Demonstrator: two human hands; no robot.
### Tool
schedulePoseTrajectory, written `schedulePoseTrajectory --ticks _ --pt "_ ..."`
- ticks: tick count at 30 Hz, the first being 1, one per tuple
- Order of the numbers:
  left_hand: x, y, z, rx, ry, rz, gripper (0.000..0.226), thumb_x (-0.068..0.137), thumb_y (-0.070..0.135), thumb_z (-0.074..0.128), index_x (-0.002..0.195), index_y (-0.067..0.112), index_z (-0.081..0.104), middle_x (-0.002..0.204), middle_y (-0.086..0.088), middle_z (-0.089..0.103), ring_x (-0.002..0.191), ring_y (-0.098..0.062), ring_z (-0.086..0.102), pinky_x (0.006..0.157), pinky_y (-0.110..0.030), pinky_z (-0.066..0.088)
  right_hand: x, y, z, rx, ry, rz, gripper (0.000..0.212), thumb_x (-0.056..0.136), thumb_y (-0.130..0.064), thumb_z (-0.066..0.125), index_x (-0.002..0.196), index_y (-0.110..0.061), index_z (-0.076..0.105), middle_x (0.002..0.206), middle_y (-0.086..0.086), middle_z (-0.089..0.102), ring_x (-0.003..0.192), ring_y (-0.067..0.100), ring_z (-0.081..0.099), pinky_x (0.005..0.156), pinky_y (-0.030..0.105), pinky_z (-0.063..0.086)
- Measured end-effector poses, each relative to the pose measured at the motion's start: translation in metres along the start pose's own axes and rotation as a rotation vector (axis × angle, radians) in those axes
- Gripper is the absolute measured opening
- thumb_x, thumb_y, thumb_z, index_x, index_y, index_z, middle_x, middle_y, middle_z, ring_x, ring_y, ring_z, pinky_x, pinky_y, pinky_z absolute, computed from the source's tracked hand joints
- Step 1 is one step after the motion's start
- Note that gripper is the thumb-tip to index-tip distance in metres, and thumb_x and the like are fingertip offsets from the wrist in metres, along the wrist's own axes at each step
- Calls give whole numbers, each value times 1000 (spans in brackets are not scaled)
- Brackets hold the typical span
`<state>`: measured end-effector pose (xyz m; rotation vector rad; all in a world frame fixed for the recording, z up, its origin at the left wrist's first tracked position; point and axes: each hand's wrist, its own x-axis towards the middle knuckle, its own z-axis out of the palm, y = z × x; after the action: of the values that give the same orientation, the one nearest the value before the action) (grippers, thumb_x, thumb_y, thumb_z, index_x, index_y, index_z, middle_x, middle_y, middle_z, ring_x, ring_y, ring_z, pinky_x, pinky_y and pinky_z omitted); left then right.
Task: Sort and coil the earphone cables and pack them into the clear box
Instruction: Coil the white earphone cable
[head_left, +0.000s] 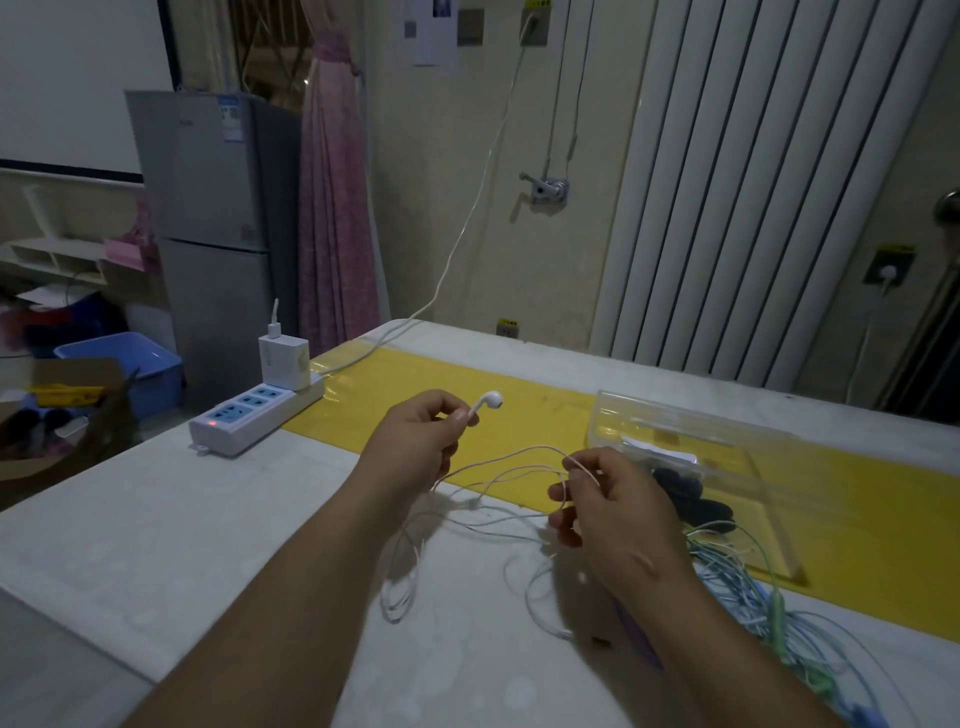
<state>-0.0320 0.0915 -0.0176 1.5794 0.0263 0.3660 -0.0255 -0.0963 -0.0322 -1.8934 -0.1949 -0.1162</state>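
Note:
My left hand (421, 441) pinches a white earbud (491, 401) by its stem, held above the table. Its thin white cable (498, 470) runs in loose loops to my right hand (608, 504), which pinches the cable between thumb and fingers. More of the white cable (400, 587) lies slack on the table below both hands. The clear box (691, 447) stands open just right of my right hand, holding dark coiled earphones (685, 493). A tangle of blue and green earphone cables (753, 597) lies on the table at the right, partly hidden by my right forearm.
A white power strip (249, 421) with a charger block (283, 361) plugged in sits at the table's left edge, its cord (457, 239) rising to a wall socket. A yellow strip (519, 415) crosses the white table (208, 519). A radiator (753, 182) stands behind.

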Motion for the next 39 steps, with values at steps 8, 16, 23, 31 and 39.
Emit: schedulePoseTrajectory --ticks 8,16,23,31,39 --pt "-8 6 -5 47 -347 62 21 68 32 66 65 13 74 70 -7 66 65 -14 51 56 -22 36 -3 -11 -1 266 -26 94 22 97 -3 44 94 -5 65 88 13 65 64 22 62 67 47 59" --pt "-3 -13 10 507 -146 163 17 86 15 66 94 30 69 90 3 65 77 -6 56 73 -23 46 -4 -10 -2 291 -102 110 26 97 0 43 92 -7 68 81 12 67 66 19 58 59 33 52" --pt "-4 -16 17 756 -207 218 2 83 28 71 82 27 71 82 10 64 80 -7 55 68 -22 42 -5 -8 -2 214 -119 31 13 89 -4 60 94 -14 66 81 8 72 67 15 63 56 29 50" --pt "-2 -8 5 221 -118 95 43 80 -16 49 90 22 67 103 2 68 90 -11 60 72 -23 48 -6 -8 -5 188 -124 46 32 81 6 62 92 -24 67 84 3 72 68 11 60 56 29 44" --pt "5 -23 6 436 -61 -23 44 93 -7 40 105 25 67 103 0 69 96 -13 60 83 -29 50 -4 -5 -6 135 -121 -9 25 83 -3 67 89 -27 63 88 10 71 72 16 59 55 32 44"
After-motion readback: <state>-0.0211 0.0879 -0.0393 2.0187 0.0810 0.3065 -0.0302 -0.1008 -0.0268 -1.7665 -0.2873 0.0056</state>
